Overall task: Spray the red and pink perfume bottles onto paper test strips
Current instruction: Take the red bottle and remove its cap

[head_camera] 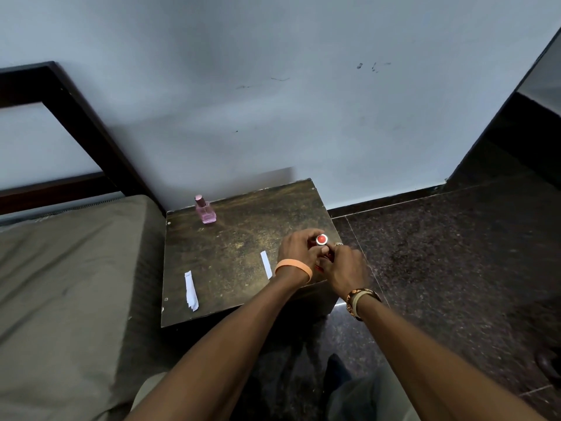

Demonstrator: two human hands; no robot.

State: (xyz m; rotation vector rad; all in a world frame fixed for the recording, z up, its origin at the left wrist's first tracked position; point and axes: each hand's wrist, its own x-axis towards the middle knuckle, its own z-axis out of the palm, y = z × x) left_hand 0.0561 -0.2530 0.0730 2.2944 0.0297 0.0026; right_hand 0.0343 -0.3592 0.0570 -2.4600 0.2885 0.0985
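Note:
The red perfume bottle (321,240) stands near the right edge of the small dark table (236,253); only its round red cap and a sliver of its red body show. My left hand (299,249) curls around its cap from the left. My right hand (344,267) grips the bottle's body from the right. The pink perfume bottle (206,210) stands upright and untouched at the table's back left corner. One white paper strip (266,264) lies just left of my left wrist. A small pile of strips (190,291) lies near the front left.
A bed with an olive cover (66,284) adjoins the table on the left, under a dark wooden headboard (73,117). A pale wall rises behind the table. Dark speckled floor tiles (440,253) spread to the right, and a dark panel (528,129) stands at the far right.

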